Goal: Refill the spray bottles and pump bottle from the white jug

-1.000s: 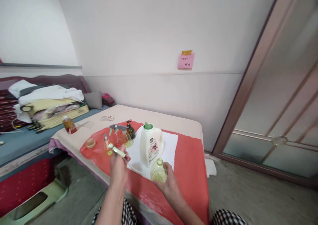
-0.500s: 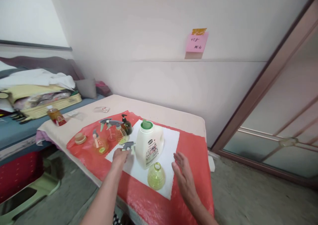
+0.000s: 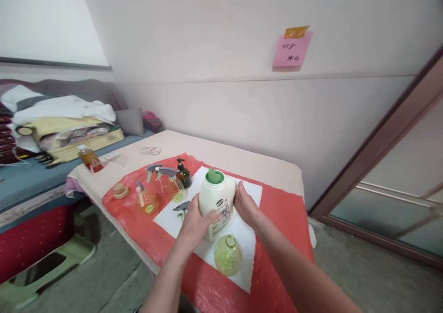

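A beige-cloth-covered table (image 3: 256,165) carries a glossy red plastic sheet (image 3: 284,221) reaching its near edge; toward its left edge lie an amber red-labelled bottle (image 3: 90,159) and a clear plastic packet (image 3: 150,151).

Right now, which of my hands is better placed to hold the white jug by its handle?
Probably your right hand: it is on the handle side of the white jug, while your left hand is on the opposite side, thumb across the front.

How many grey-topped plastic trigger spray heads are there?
4: a loose head lies on the white cloth, left of the white plastic jug; one head tops the orange see-through bottle; two heads sit close together beside the dark pump bottle. Others may be hidden.
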Motion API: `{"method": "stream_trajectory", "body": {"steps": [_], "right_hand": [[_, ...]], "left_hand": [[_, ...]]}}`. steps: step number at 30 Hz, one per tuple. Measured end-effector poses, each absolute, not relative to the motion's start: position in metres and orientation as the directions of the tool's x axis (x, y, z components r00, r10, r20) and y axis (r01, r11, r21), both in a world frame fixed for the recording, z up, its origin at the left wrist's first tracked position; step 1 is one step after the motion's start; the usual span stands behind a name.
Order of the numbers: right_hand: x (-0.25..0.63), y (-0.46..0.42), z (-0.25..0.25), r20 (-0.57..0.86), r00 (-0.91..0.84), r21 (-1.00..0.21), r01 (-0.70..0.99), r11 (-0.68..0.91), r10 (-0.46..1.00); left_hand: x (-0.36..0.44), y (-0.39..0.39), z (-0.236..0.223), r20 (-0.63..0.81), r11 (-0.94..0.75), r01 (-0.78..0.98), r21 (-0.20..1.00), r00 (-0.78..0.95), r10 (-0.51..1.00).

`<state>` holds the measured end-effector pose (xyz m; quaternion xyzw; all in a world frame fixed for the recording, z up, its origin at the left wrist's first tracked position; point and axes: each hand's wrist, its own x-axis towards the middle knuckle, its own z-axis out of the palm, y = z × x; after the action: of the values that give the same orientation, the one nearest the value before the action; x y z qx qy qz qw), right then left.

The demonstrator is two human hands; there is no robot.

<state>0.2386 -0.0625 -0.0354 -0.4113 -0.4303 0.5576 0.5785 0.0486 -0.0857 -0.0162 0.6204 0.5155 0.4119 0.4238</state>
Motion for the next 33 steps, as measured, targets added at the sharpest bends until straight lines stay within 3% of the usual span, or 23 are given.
{"method": "stream_trajectory", "body": {"steps": [5,10,13,16,20,23,26,31,33], "right_hand": [[0.228,-0.047,-0.028,0.023,-0.048,-0.945,-0.328,0.006,0.999],[0.247,-0.069,-0.006,0.089,0.145,-0.966,-0.228,0.121,0.985],[0.272,-0.091,0.013,0.144,0.245,-0.977,-0.121,0.177,0.959],[0.299,-0.117,0.03,0.225,0.311,-0.974,0.058,0.218,0.924],[0.327,-0.146,0.048,0.331,0.31,-0.811,0.576,0.102,0.891],[0.342,-0.162,0.055,0.344,0.293,-0.623,0.782,-0.017,0.892],[0.357,-0.174,0.053,0.293,0.278,-0.512,0.854,-0.095,0.915],[0.374,-0.187,0.037,0.114,0.208,-0.469,0.873,-0.132,0.971],[0.375,-0.189,0.032,0.105,0.183,-0.441,0.889,-0.119,0.977]], "left_hand": [[0.057,-0.089,-0.006,0.069,-0.102,0.283,0.954,0.127,0.99],[0.052,-0.09,0.002,0.2,-0.234,0.15,0.961,0.21,0.957],[0.05,-0.096,0.006,0.122,-0.167,0.158,0.973,0.26,0.958],[0.048,-0.107,0.006,0.025,-0.159,0.24,0.958,0.482,0.876],[0.053,-0.119,-0.004,-0.157,-0.229,0.457,0.859,0.663,0.732],[0.062,-0.124,-0.011,-0.252,-0.272,0.595,0.757,0.649,0.718],[0.069,-0.124,-0.011,-0.287,-0.319,0.677,0.663,0.624,0.727],[0.075,-0.116,-0.005,-0.148,-0.35,0.701,0.621,0.543,0.826],[0.077,-0.113,-0.006,-0.12,-0.326,0.711,0.623,0.498,0.859]]}}
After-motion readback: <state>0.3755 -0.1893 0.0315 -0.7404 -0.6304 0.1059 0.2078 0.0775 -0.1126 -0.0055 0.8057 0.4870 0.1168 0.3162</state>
